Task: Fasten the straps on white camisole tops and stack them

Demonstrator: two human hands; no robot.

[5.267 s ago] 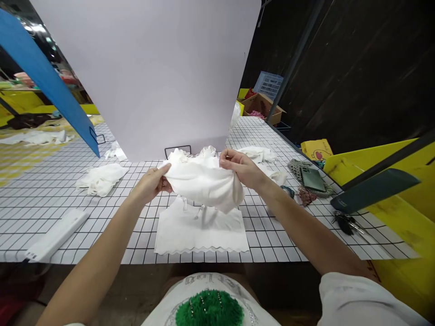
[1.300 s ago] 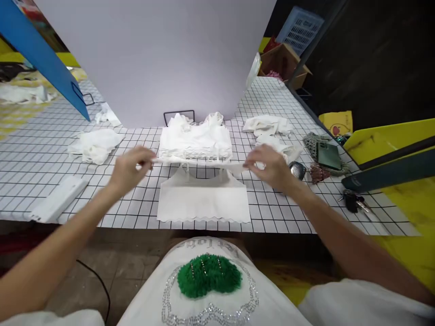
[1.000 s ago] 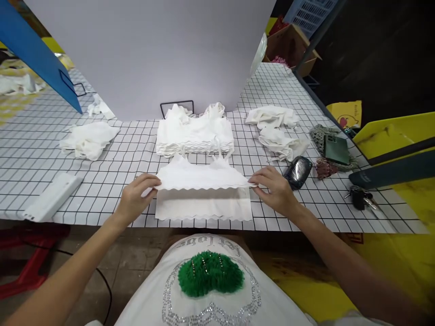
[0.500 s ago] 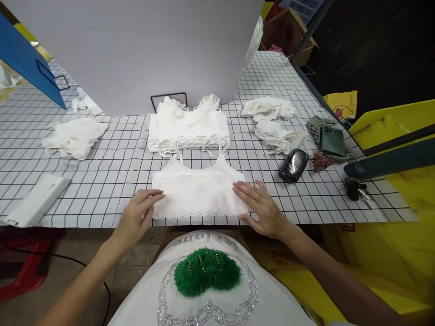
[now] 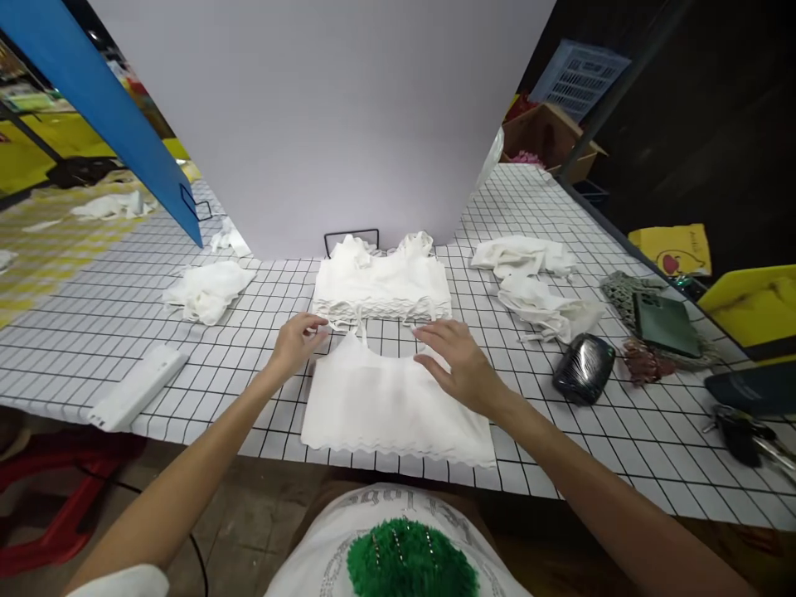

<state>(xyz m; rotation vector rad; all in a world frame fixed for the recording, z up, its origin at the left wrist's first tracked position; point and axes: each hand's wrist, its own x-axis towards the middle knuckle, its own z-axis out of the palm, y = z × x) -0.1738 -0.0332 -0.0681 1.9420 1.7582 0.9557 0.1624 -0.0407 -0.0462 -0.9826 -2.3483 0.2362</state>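
- The person's white shirt [image 5: 329, 539] is showing at the bottom, its fuzzy green patch [image 5: 414, 560] facing up.
- A white strappy top [image 5: 391, 406] is lying flat near the front edge of the grid-patterned table [image 5: 224, 356], its wavy hem pointing toward the person.
- The right hand [image 5: 463, 365] is reaching over the top's right shoulder, thumb and fingers parted and gripping nothing visible; whether it is touching the cloth, I cannot tell.
- The left hand [image 5: 302, 344] is hovering beside the left strap, fingers curved and loose.
- A black wrapped packet [image 5: 584, 369] is sitting well to the right.
- A stack of white tops [image 5: 382, 278] is lying just beyond the hands.
- A pale board [image 5: 348, 124] is standing behind the stack.
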